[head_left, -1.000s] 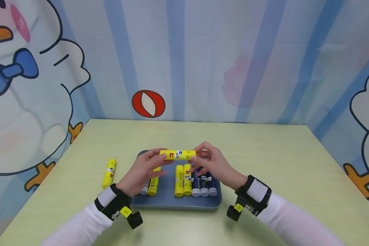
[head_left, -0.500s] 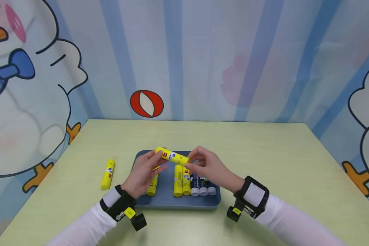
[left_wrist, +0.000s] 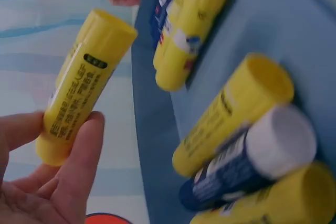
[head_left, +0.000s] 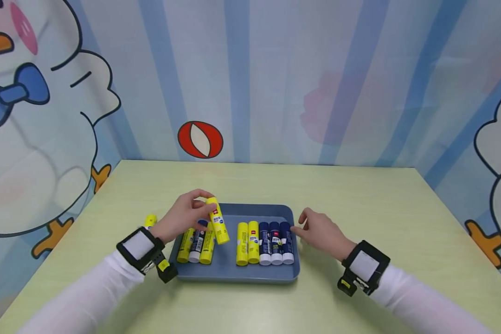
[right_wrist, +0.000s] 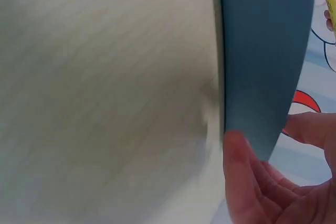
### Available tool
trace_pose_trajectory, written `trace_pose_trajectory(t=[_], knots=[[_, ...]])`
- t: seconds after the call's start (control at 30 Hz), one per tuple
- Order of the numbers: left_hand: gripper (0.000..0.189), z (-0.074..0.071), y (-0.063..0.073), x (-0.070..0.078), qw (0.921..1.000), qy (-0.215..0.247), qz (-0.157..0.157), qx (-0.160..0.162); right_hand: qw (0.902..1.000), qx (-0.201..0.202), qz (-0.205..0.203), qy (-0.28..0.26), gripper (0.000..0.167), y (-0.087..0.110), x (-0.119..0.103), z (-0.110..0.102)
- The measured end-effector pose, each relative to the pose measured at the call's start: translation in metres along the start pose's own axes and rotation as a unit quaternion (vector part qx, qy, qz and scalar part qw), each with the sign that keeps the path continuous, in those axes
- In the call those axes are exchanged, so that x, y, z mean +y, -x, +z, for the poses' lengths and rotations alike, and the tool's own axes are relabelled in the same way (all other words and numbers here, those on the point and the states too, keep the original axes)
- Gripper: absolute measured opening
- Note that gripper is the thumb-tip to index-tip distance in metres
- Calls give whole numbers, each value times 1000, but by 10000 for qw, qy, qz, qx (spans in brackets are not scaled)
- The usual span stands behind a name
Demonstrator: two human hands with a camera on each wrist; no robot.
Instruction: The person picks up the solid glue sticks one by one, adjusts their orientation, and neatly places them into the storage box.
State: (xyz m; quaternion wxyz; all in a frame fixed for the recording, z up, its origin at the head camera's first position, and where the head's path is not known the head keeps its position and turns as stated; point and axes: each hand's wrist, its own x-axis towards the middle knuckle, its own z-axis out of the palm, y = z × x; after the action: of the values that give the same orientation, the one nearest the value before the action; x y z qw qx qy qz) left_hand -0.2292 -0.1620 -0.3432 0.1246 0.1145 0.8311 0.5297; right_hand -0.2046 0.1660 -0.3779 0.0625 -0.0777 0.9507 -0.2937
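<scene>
My left hand (head_left: pixel 188 215) pinches a yellow glue stick (head_left: pixel 218 223) near its upper end, above the blue-grey tray (head_left: pixel 234 274). In the left wrist view the thumb and fingers hold one end of that glue stick (left_wrist: pixel 86 85), which is tilted. Below this hand, a yellow glue stick (head_left: pixel 185 246), a navy glue stick with a white cap (head_left: pixel 197 243) and another yellow glue stick (head_left: pixel 207 246) lie side by side in the tray. My right hand (head_left: pixel 323 234) is beside the tray's right edge, its fingers loosely bent and holding nothing; whether it touches the rim I cannot tell.
Two yellow glue sticks (head_left: pixel 242 243) and three navy glue sticks (head_left: pixel 276 243) lie in a row on the tray's right side. Another yellow glue stick (head_left: pixel 150 221) rests on the table left of the tray, partly hidden by my left hand. A printed cloth stands behind the table.
Both hands were on the yellow glue stick. My right hand has let go and moved right to the tray's edge. My left hand has turned the stick from level to nearly upright.
</scene>
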Motion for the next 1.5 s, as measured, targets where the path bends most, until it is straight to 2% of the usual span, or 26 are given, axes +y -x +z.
trace_pose_trajectory(t=[0.1,0.23,0.37,0.53,0.67,0.8,0.93,1.03,1.2,1.33,1.5], knots=[[40,-2,-7,5,9972,-737,-60,-139,9976,-378,344,-474,34,-3,2,4],[33,4,-17,13,9853,-1642,-181,-447,9919,-665,442,-984,39,-6,2,9],[26,15,-25,18,9652,-2516,-331,-637,9886,-868,270,-1202,35,-9,2,11],[24,29,-29,20,9346,-3467,-404,-686,9884,-948,106,-1182,33,-11,1,8],[25,38,-33,15,9138,-3998,-331,-636,9895,-947,78,-1085,36,-12,2,6],[24,43,-38,5,9007,-4309,-129,-543,9901,-946,72,-1035,40,-13,2,7],[21,49,-36,7,8898,-4534,2,-506,9884,-967,90,-1170,39,-13,3,7],[19,53,-32,14,8750,-4816,24,-503,9877,-974,98,-1218,37,-13,4,8],[18,56,-33,9,8502,-5243,85,-478,9880,-1029,36,-1150,39,-12,2,8],[18,57,-34,7,8446,-5334,93,-450,9881,-1057,41,-1113,38,-11,1,7],[24,53,-31,7,8538,-5189,140,-398,9901,-970,132,-1001,37,-11,1,7]])
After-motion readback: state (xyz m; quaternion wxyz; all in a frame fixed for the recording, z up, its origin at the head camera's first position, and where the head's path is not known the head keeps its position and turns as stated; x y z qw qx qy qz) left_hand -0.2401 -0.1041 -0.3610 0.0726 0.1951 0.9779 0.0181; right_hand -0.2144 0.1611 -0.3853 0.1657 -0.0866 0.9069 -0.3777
